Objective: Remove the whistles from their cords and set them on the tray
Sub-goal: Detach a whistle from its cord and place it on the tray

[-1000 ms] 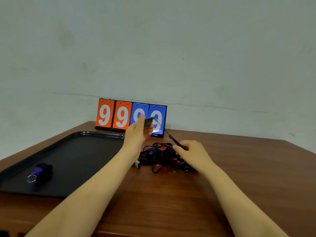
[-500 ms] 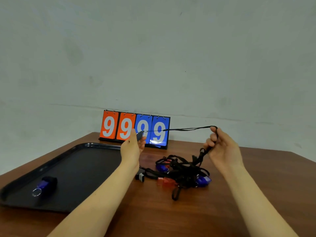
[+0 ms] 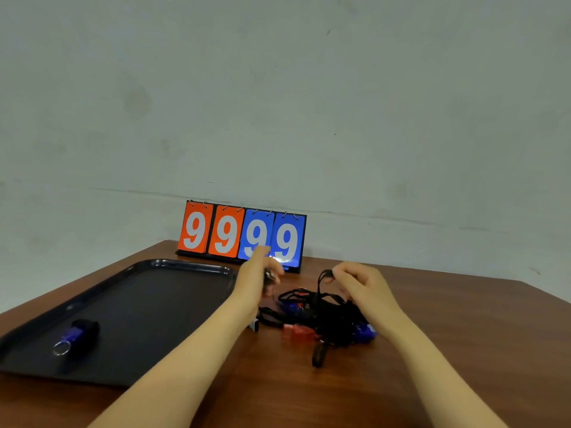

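Hands over lower-centre tangle: my left hand (image 3: 258, 278) gripped a small dark whistle (image 3: 269, 277), right hand (image 3: 360, 284) pinched black cord loop (image 3: 325, 274); I judged tugging could drag the knotted black cords (image 3: 327, 319).

On the wooden bench (image 3: 432, 350), the left hand (image 3: 255, 278) grips a small dark whistle (image 3: 269, 278) while the right hand (image 3: 360, 284) pinches a black cord (image 3: 324, 278) above a tangled pile of whistles (image 3: 321, 322). A blue whistle (image 3: 75, 335) lies on the black tray (image 3: 148, 304).
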`<state>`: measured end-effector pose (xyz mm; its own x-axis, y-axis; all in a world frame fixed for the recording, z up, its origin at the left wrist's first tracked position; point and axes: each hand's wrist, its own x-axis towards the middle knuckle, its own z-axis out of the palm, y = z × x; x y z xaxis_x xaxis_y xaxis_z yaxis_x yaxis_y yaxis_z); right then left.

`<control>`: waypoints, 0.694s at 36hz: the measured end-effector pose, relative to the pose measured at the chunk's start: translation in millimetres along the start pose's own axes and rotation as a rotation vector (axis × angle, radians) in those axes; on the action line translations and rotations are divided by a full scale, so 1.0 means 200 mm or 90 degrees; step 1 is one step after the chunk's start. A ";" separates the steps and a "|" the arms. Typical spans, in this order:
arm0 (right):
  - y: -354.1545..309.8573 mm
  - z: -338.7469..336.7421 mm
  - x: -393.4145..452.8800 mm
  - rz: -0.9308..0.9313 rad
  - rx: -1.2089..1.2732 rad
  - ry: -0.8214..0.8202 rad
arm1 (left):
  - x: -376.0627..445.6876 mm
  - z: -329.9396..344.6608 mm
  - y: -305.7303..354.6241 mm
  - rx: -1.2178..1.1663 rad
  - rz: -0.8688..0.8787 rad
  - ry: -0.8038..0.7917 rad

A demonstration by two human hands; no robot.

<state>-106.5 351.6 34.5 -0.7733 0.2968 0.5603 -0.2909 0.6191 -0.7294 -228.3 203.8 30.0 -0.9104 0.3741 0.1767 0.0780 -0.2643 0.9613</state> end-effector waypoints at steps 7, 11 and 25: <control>0.03 0.01 0.00 -0.010 0.007 -0.003 | -0.12 0.12 -0.05 0.370 0.095 -0.351; 0.05 0.01 0.02 0.004 -0.004 -0.002 | -0.12 0.10 -0.07 0.257 0.053 -0.384; 0.23 -0.02 0.08 -0.003 -0.434 -0.101 | -0.02 -0.05 0.08 -0.475 -0.041 0.013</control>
<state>-129.3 387.9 11.0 -0.8608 0.2150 0.4614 0.0832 0.9536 -0.2893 -227.5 189.4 43.1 -0.9119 0.3942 0.1144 -0.2650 -0.7783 0.5692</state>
